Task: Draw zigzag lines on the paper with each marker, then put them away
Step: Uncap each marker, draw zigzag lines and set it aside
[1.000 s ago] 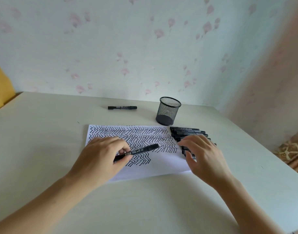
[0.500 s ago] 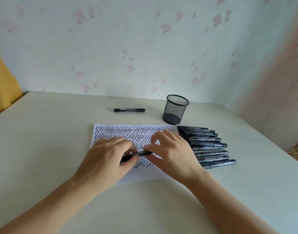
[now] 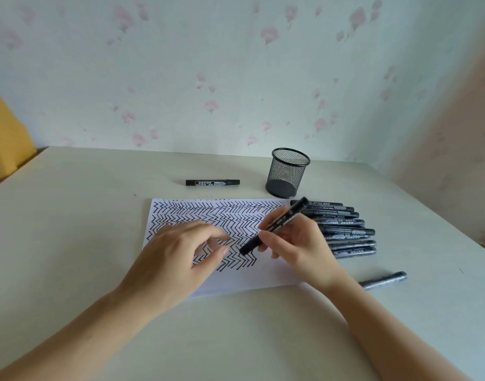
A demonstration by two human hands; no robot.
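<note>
The black marker (image 3: 274,226) has passed to the right hand (image 3: 296,243), whose fingers pinch it, tilted over the zigzag paper (image 3: 263,276) mid-desk; left hand (image 3: 178,257) loosely curled, holding nothing.

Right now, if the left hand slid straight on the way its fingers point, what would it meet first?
Probably the marker in the right hand: the left hand hovers over the paper, fingers pointing right toward the marker's lower end, though height is unclear.
</note>
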